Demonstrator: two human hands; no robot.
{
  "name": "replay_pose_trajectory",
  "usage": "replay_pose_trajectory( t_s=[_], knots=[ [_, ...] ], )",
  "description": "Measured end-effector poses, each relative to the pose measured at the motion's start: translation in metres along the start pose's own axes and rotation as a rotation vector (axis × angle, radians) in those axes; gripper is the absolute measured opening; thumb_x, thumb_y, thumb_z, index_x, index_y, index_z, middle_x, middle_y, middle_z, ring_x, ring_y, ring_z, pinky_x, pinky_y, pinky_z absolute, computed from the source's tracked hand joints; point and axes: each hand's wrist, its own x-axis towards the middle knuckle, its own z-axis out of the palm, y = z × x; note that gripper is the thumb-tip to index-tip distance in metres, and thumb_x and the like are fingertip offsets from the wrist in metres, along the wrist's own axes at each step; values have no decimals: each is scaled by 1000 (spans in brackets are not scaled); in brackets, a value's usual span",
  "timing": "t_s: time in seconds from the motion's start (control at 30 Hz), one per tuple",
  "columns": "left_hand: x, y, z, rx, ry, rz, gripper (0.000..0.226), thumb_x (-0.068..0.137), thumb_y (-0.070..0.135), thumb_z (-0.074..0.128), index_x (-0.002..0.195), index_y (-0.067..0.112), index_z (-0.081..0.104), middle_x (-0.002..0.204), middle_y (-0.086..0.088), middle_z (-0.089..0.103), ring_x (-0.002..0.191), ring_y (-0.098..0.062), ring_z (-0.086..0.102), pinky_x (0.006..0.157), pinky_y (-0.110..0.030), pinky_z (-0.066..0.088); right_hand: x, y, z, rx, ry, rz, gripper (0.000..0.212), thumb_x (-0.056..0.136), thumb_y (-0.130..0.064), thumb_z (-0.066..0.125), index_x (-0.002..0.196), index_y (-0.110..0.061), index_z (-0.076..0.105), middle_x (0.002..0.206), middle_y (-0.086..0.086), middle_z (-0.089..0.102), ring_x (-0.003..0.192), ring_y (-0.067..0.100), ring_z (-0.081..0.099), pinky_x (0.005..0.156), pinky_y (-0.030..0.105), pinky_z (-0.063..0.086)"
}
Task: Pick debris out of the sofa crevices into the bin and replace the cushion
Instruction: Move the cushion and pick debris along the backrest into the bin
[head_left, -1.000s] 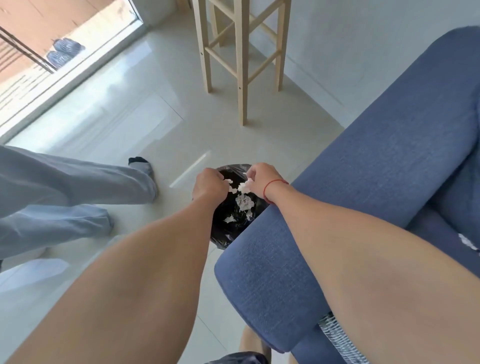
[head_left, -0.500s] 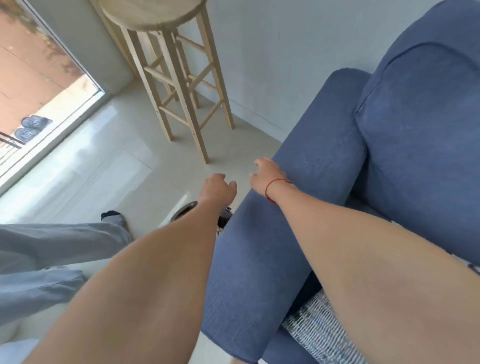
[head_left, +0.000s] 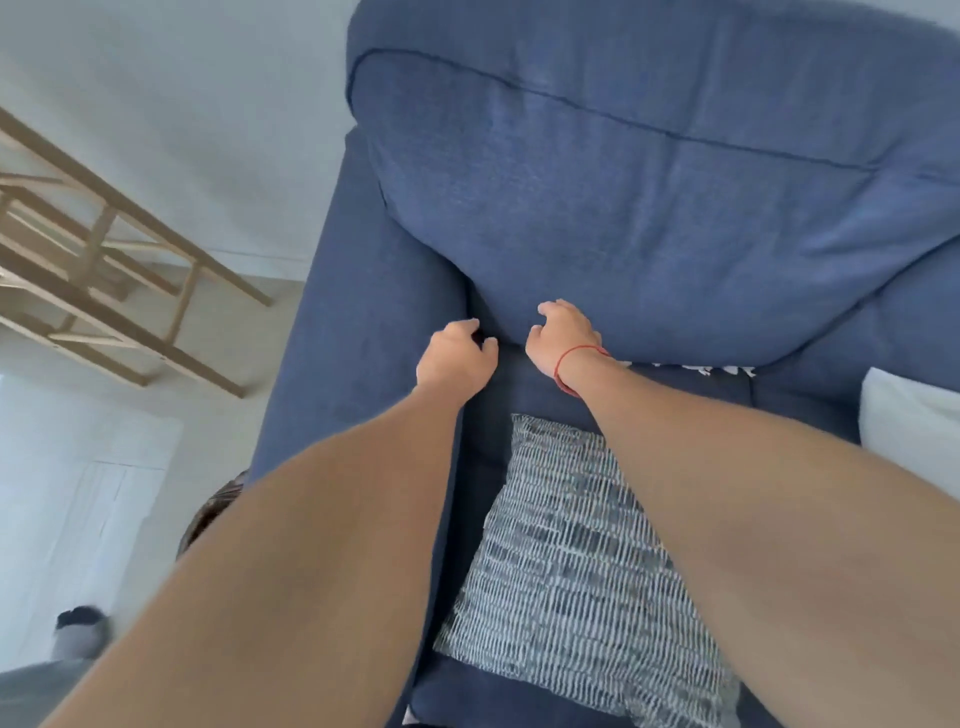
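- Soft, even daylight fills the room; shadows stay faint.
- Motion blur smears the wooden stool (head_left: 104, 270) and floor (head_left: 78, 493) at left.
- Wide-angle distortion stretches both forearms and bends the sofa (head_left: 649, 182).

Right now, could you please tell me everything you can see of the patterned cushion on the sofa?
The cushion is a square throw pillow in woven-looking fabric, dark blue-grey with rows of short white dashes. It lies flat on the blue sofa seat, turned cornerwise, one corner pointing toward the backrest. The right forearm crosses above its right edge, hiding that part; whether they touch is unclear. Neither hand holds it.
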Motion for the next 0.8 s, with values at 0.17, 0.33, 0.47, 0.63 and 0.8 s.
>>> replay_pose_trajectory(
  t_s=[0.17, 0.33, 0.47, 0.63, 0.8],
  knots=[
    [8, 18, 89, 68, -149, -15, 48, 93, 36, 51, 138, 20, 49, 135, -3, 56, 111, -21, 58, 94, -31, 47, 13, 97, 8, 37, -57, 142, 39, 97, -16, 44, 134, -8, 49, 146, 8, 44, 135, 31, 43, 109, 42, 34],
    [31, 23, 154, 125, -245, -49, 53, 93, 39, 51, 143, 23, 43, 136, -3, 56, 112, -26, 62, 94, -37, 52, 44, 158, 29, 157, -124, 247, 45, 94, -14, 45, 140, -12, 45, 149, 8, 42, 136, 32, 42, 113, 41, 35],
    [59, 27, 195, 201, -313, -45, 50, 93, 37, 50, 141, 23, 45, 136, -4, 55, 118, -26, 59, 97, -38, 51, 75, 188, 48, 221, -174, 299, 45, 95, -13, 45, 140, -10, 44, 149, 9, 39, 136, 31, 41, 113, 41, 37],
    [96, 36, 226, 279, -366, 45, 50, 96, 33, 50, 145, 26, 41, 150, 0, 41, 132, -24, 47, 107, -40, 42, 115, 210, 72, 202, -220, 242, 55, 95, -8, 42, 148, -18, 33, 161, 5, 14, 144, 30, 28, 115, 40, 32],
    [126, 31, 251, 400, -442, 122, 66, 93, 23, 52, 150, 40, 22, 160, -2, 17, 134, -35, 40, 110, -42, 39, 139, 221, 85, 73, -213, 213, 66, 92, -8, 42, 150, -35, 26, 158, 4, 17, 137, 32, 24, 107, 44, 36]
  ],
)
